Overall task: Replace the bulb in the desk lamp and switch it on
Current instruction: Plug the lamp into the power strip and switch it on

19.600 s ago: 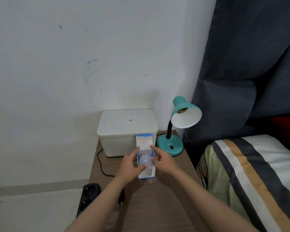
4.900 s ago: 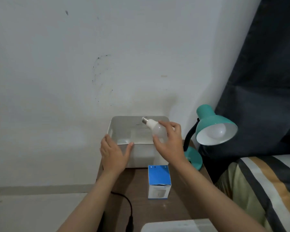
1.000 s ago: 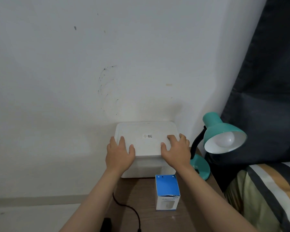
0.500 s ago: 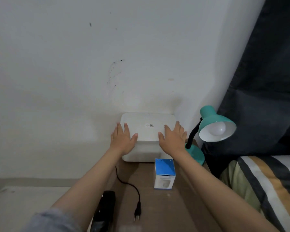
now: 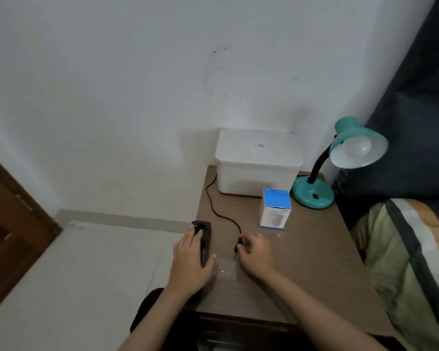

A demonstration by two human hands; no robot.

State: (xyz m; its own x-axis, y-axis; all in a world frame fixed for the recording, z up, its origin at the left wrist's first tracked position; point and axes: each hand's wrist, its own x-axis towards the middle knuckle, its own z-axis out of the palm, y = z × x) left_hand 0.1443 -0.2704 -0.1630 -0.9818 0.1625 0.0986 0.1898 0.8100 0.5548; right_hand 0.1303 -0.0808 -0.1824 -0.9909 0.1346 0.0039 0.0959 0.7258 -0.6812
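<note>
The teal desk lamp (image 5: 314, 191) stands at the table's back right, unlit, with a white bulb (image 5: 357, 148) seated in its shade. Its black cord (image 5: 213, 203) runs forward across the table to a black plug (image 5: 239, 243). My right hand (image 5: 255, 254) is closed around that plug. My left hand (image 5: 192, 259) lies on a black power strip (image 5: 203, 233) at the table's left edge, holding it down. Plug and strip are a short gap apart.
A white lidded storage box (image 5: 257, 162) sits against the wall. A blue and white bulb carton (image 5: 275, 211) stands in front of it. The brown table (image 5: 314, 262) has a striped bed (image 5: 403, 262) on its right, floor on its left, and a dark curtain behind.
Both hands left the storage box lid and came down to the front of the table. My left hand now rests on the power strip and my right has taken hold of the plug.
</note>
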